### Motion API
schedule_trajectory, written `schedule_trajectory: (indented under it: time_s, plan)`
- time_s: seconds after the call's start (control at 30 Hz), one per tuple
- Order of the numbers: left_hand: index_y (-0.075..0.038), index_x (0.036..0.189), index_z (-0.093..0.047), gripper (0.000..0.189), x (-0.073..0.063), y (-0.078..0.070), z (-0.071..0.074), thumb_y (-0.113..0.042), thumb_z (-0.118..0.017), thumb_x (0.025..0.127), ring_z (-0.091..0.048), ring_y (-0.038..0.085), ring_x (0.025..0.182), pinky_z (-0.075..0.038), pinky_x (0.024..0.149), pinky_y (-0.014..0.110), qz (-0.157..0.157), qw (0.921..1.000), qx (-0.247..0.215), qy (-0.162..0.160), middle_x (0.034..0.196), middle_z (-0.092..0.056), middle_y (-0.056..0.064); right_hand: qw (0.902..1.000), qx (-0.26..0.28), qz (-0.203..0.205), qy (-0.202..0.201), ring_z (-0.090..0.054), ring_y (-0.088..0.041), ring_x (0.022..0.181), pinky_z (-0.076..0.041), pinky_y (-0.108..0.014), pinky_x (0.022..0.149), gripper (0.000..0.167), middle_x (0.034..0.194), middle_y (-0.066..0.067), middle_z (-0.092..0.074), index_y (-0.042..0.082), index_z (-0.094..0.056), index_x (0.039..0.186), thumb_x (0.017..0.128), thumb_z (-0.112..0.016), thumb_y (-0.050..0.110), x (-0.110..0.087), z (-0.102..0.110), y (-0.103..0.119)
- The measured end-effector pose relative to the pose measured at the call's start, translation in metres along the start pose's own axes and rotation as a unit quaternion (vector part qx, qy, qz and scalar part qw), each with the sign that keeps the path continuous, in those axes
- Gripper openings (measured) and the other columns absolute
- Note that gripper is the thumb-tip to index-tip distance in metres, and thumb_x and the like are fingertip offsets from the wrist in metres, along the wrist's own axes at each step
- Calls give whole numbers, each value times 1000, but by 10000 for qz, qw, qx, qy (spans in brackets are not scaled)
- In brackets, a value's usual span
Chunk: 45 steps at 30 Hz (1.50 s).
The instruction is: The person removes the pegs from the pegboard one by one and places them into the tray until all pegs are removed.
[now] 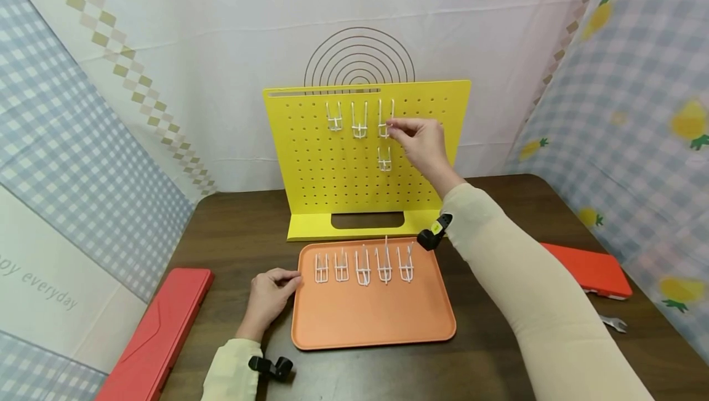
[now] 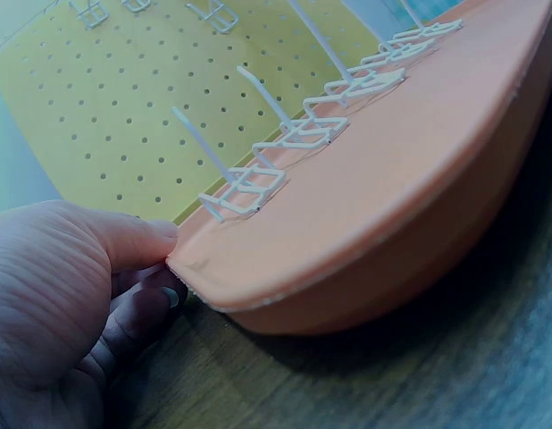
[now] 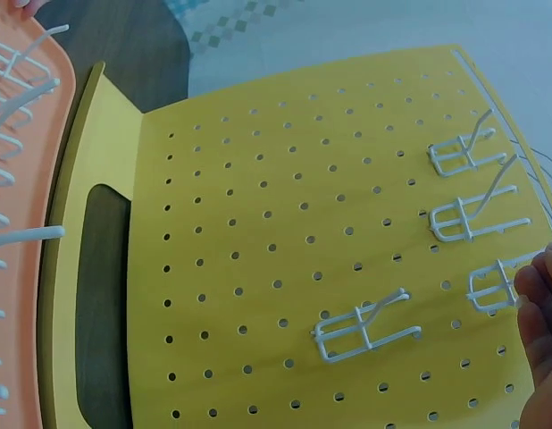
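A yellow pegboard (image 1: 310,173) stands upright on the table, with white wire hooks on its upper part. My right hand (image 1: 423,142) pinches the rightmost hook (image 3: 490,286) of the top row between thumb and fingers, against the board. To its left hang two more hooks, and below it a small hook (image 1: 384,161). My left hand (image 1: 268,299) grips the left rim of an orange tray (image 1: 376,327), thumb on top and fingers below, as the left wrist view shows. Along the tray's far side lie several white wire hooks (image 1: 362,272) in a row, prongs pointing up.
A red case (image 1: 160,327) lies at the table's left. On the right are an orange-red box (image 1: 592,272) and a wrench end (image 1: 613,324), both partly behind my right sleeve. The pegboard's base (image 1: 310,227) sits just beyond the tray. Patterned cloth hangs behind and at both sides.
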State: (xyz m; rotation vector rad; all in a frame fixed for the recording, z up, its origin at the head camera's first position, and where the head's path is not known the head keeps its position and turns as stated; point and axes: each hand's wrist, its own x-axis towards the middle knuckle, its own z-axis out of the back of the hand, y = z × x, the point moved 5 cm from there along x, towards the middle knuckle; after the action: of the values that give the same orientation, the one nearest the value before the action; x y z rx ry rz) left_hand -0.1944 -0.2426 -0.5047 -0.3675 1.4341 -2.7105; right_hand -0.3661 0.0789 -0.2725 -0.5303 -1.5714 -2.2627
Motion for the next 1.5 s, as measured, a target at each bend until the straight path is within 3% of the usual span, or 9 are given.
schedule_trajectory:
  time_s: [0.27,0.73,1.33,1.5]
  plan:
    - [-14,89,-79,8,1,0,-1,-18,-79,81,-66,12,76,-52,64,23,-13,10000,13,-3,88,-71,-1,9985,-352,373,-175,-64,-8,89,-53,-20,75,17,103,-1,-72,11,-77,103,87,-71,15,0,2,6]
    - [-12,88,-79,8,-1,1,0,-15,-79,80,-66,13,76,-52,63,23,5,10000,-1,-24,88,-72,1,9993,-220,249,-173,-68,-8,92,-52,-19,76,18,105,-5,-72,9,-76,105,87,-71,10,1,-2,5]
    - [-13,87,-79,7,0,1,0,-15,-79,81,-66,11,74,-53,62,24,-55,10000,-27,-61,87,-71,-1,9963,-354,711,-319,-68,-8,95,-52,-19,77,18,105,-5,-72,7,-75,105,88,-70,8,-1,-2,7]
    - [-14,88,-79,8,1,2,0,-17,-79,81,-66,11,76,-52,64,23,-11,10000,-29,-27,87,-72,-1,9922,-498,1082,-365,-68,-6,94,-52,-18,77,16,103,-5,-72,8,-76,102,87,-71,7,-1,-4,9]
